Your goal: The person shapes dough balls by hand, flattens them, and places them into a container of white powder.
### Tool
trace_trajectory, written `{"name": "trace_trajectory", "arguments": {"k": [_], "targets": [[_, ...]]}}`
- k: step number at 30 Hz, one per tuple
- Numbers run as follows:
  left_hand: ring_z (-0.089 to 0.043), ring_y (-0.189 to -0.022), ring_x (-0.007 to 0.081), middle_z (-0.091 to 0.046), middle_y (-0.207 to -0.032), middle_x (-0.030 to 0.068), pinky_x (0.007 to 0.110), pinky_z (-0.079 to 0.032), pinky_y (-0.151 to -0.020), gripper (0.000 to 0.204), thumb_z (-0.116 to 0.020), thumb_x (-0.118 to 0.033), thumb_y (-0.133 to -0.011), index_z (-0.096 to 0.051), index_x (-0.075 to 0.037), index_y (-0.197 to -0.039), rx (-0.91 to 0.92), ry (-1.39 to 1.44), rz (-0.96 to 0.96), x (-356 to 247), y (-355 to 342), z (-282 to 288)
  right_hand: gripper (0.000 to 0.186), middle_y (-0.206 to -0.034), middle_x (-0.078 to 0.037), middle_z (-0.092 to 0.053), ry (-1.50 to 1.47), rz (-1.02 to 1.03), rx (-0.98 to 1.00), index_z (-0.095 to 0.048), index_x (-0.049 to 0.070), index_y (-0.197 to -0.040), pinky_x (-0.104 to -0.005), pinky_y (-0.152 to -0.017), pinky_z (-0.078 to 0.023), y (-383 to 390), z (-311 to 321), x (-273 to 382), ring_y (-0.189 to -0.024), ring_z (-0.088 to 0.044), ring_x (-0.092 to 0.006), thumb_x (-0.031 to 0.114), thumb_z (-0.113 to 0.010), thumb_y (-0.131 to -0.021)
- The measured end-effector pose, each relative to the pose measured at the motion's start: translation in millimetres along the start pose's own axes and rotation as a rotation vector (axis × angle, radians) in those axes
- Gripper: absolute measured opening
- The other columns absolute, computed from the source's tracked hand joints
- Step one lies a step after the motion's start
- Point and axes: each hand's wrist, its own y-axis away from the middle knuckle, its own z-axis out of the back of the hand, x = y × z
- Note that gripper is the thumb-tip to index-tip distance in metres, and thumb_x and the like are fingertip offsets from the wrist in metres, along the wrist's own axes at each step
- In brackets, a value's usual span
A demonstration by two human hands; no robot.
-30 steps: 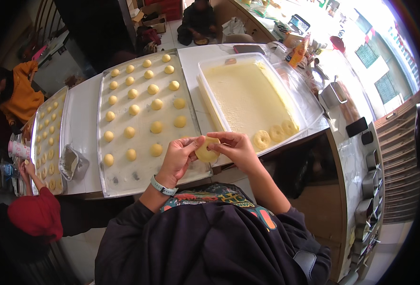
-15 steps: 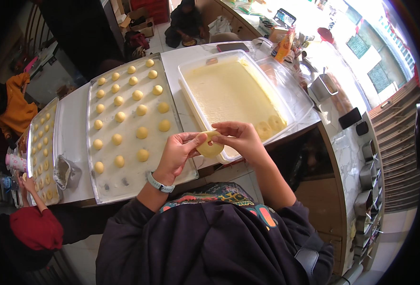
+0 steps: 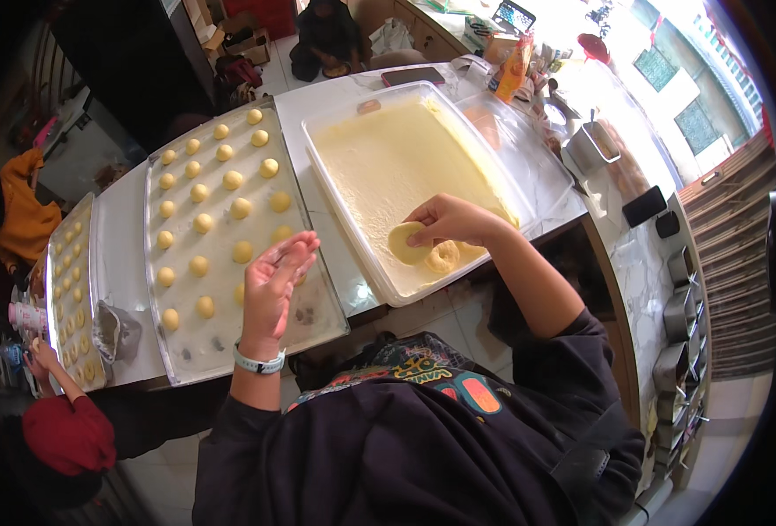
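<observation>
Two hands (image 3: pixel 270 285) (image 3: pixel 455 219) well apart

Smooth, matt dough disc (image 3: pixel 405 244) at the tub; the tub (image 3: pixel 322 175) itself is translucent, glossy plastic, coated inside with fine, slightly rough powder (image 3: pixel 379 162). Left of it, a metal tray (image 3: pixel 186 335) with a shiny rim and dull, floury base. White tabletop (image 3: pixel 121 237), smooth and polished. Near, dark matt cloth sweatshirt (image 3: pixel 405 456); far right, grey metal tin (image 3: pixel 594 147)
</observation>
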Motion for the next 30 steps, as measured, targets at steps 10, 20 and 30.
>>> {"name": "trace_trajectory", "arguments": {"k": [10, 20, 30], "targets": [[-0.06, -0.101, 0.0255, -0.062, -0.104, 0.0162, 0.037, -0.048, -0.091, 0.022, -0.056, -0.015, -0.089, -0.06, 0.003, -0.101, -0.3, 0.216, 0.155, 37.2, 57.0, 54.1, 0.031, -0.086, -0.005, -0.066, 0.297, -0.097, 0.242, -0.062, 0.0, -0.104, -0.0228, -0.067, -0.047, -17.8, -21.1, -6.2, -0.074, -0.058, -0.0096, 0.007, -0.067, -0.075], [-0.06, -0.099, 0.026, -0.062, -0.102, 0.0166, 0.037, -0.049, -0.089, 0.024, -0.055, -0.015, -0.09, -0.057, 0.005, -0.102, -0.35, 0.226, 0.148, 40.5, 64.4, 48.5, 0.027, -0.092, -0.013, -0.064, 0.815, 0.227, -0.072, -0.065, 0.006, -0.101, -0.0361, -0.081, -0.047, 9.2, -11.9, 15.7, -0.088, -0.059, -0.0279, 0.003, -0.057, -0.076], [-0.062, -0.096, 0.0269, -0.063, -0.1, 0.017, 0.037, -0.051, -0.087, 0.022, -0.054, -0.015, -0.09, -0.059, 0.004, -0.1, -0.357, 0.194, 0.156, 32.4, 63.8, 38.8, 0.02, -0.101, -0.002, -0.055, 1.095, 0.429, -0.023, -0.071, 0.02, -0.086, -0.0357, -0.086, -0.039, 14.4, -24.7, -8.1, -0.103, -0.049, -0.0197, 0.007, -0.059, -0.075]]}}
